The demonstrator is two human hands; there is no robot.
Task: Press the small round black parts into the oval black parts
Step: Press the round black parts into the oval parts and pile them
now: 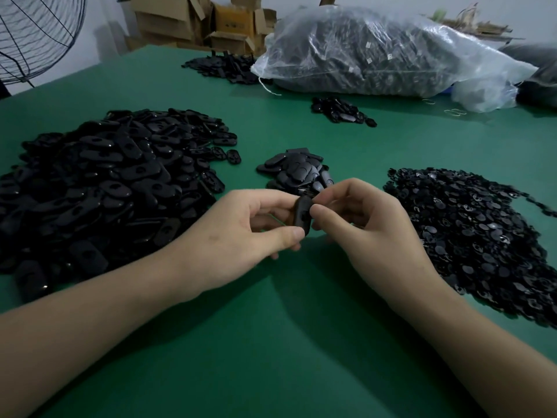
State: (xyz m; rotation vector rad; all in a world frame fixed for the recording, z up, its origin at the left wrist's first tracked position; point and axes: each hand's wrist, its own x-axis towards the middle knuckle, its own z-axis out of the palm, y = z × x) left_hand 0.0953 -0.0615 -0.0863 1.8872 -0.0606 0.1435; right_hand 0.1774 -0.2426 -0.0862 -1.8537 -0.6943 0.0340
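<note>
Left hand [241,233] and right hand [367,230] both pinch one oval black part [302,212] at the fingertips, thumbs pressed on it. Far beyond the fingers, clear plastic bag [482,92] stuffed with black parts [361,55]; open cardboard boxes [193,19], contents unseen.

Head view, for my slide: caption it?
Left hand and right hand pinch an oval black part above the green table.

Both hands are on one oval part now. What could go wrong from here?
1. The oval part is pinched edge-on between the left hand and right hand; they hide the seat, so a crooked press could pass unnoticed.
2. If it slips, it may fall into the small pile just beyond the hands and get lost among similar black pieces.
</note>
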